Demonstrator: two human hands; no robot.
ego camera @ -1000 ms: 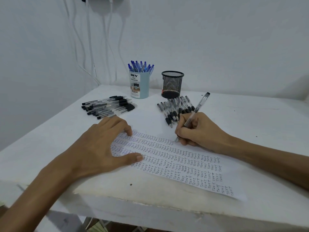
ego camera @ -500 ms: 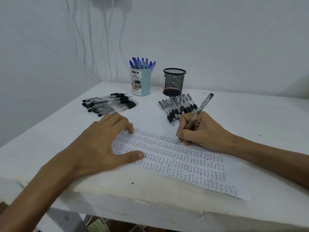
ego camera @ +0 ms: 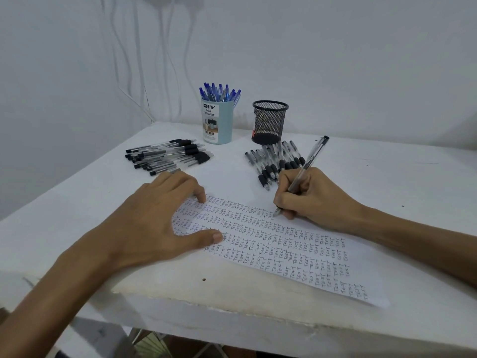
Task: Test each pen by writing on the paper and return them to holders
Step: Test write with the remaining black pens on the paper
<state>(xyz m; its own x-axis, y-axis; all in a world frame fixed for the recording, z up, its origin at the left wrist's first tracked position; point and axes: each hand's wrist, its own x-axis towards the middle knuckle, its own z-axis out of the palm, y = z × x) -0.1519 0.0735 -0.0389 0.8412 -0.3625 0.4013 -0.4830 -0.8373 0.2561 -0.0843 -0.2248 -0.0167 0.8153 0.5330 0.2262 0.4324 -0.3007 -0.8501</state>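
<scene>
A plain desk corner in a home or small office: a worn white tabletop [ego camera: 387,177] against bare white walls, pen holders [ego camera: 217,121] at the back, cables [ego camera: 165,60] hanging down the wall.

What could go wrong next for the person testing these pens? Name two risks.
The paper overhangs the table edge at its near corner, so it may slip if the left hand lifts. The right hand, writing with the pen, sits close to the loose black pens and may knock them.
</scene>
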